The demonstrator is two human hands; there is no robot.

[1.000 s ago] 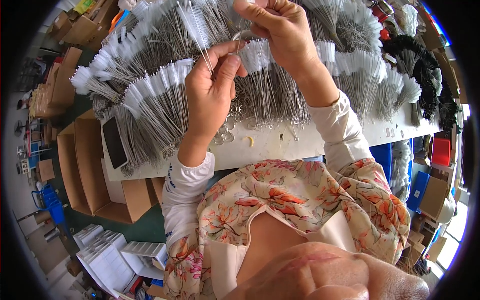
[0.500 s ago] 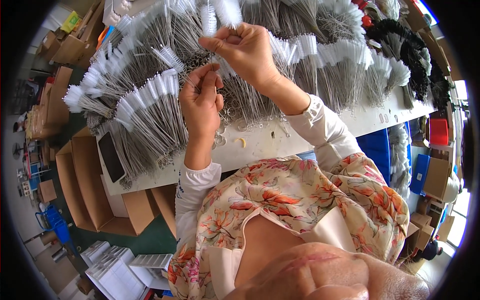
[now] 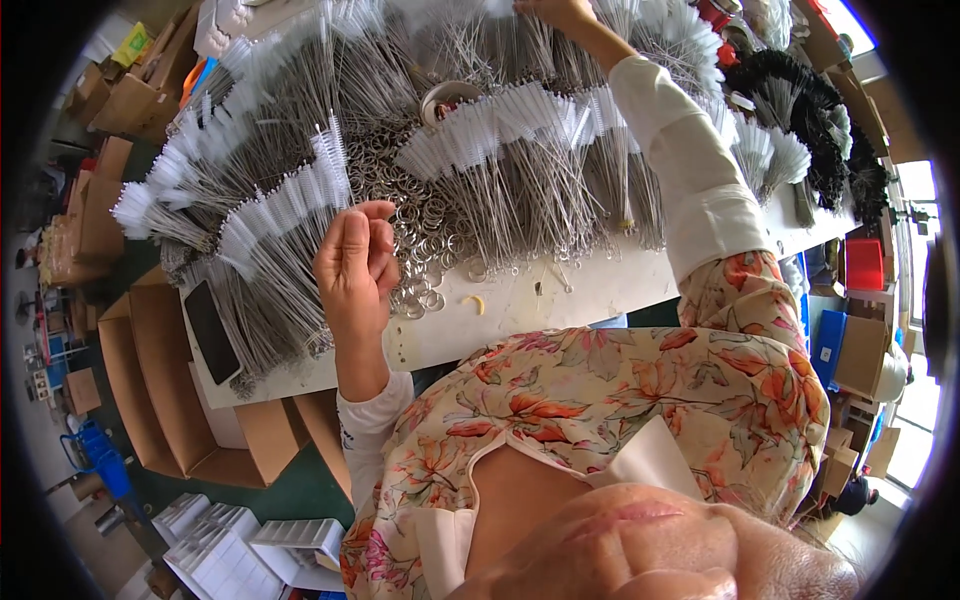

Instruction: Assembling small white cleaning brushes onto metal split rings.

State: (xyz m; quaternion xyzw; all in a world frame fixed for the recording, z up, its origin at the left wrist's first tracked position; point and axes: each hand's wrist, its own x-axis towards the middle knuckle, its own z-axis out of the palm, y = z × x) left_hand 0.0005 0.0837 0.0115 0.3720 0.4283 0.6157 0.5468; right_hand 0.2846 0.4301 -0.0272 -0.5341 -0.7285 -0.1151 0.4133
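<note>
My left hand is over the near side of the table, its fingers curled and the thumb pressed in. Whatever it may hold is hidden. Right beside it are a bundle of white-bristled wire brushes and a heap of metal rings. A few brushes lie crosswise on top of that bundle. Across the table, my right hand reaches to the far rows of brushes; the upper edge of the picture cuts it off and its fingers are unclear.
A dark phone lies at the table's left corner. More white brushes fill the middle, with a round metal dish behind them. Black brushes are piled at the far right. Open cardboard boxes stand on the floor at left.
My hands were together, holding white brushes; now they are apart. The right hand has gone far forward and right. My left hand has come down toward me, and the rings are uncovered.
</note>
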